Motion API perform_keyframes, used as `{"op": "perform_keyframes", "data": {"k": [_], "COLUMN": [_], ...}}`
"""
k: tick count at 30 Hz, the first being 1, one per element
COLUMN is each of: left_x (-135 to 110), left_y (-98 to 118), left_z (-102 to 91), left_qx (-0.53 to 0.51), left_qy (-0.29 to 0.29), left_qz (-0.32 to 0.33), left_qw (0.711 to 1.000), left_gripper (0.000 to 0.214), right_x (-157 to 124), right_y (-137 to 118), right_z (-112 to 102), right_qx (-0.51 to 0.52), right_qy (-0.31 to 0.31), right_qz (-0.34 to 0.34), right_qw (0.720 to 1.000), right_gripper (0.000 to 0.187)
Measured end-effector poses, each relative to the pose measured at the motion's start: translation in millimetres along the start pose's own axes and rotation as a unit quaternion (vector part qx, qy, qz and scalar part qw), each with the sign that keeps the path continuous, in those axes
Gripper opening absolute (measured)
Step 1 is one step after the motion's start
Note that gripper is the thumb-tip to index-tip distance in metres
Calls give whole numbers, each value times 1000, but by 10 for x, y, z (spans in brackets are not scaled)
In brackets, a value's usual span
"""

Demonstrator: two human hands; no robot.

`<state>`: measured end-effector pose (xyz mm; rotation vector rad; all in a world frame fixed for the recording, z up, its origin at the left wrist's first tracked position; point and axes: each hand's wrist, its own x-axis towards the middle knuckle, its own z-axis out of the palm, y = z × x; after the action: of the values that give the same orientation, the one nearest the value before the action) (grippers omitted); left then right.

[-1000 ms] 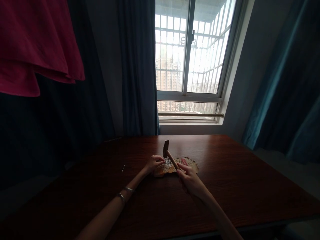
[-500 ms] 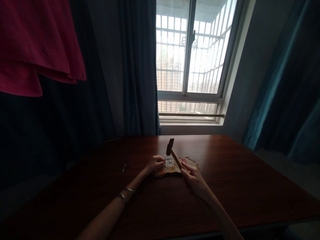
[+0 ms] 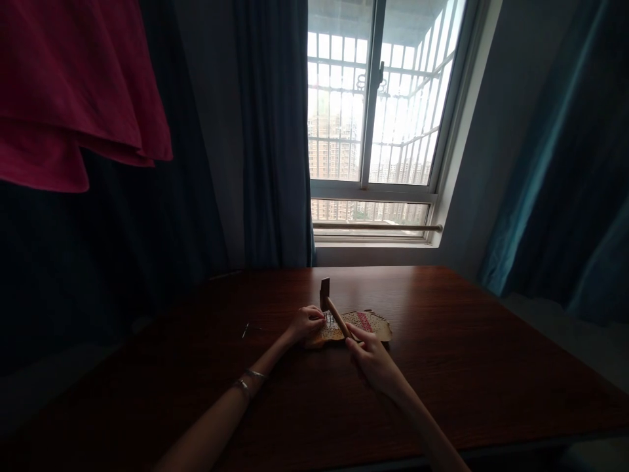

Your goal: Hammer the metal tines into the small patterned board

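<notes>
With a loose nail lying left on the worktop, the upright nails in the patterned board at mid-worktop are being pinched in the left hand's closed grip, while the hammer, clamped in the right hand's grip, is being brought down onto them from its earlier lift.

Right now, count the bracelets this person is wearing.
2, both up the arm from the left hand: one bracelet nearer it, the other just behind, toward the elbow. None shows by the right hand.
</notes>
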<state>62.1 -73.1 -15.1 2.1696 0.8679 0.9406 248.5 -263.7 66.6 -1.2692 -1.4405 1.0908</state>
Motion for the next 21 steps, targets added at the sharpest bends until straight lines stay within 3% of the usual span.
{"op": "perform_keyframes", "data": {"k": [21], "left_x": [12], "left_y": [-64], "left_z": [36], "left_qx": [23], "left_qy": [13], "left_qz": [-17], "left_qw": [1000], "left_gripper": [21], "right_x": [47], "right_y": [38], "right_z": [50], "right_qx": [-8], "right_qy": [-9], "right_qz": [12], "right_qw": [1000], "right_gripper": [52]}}
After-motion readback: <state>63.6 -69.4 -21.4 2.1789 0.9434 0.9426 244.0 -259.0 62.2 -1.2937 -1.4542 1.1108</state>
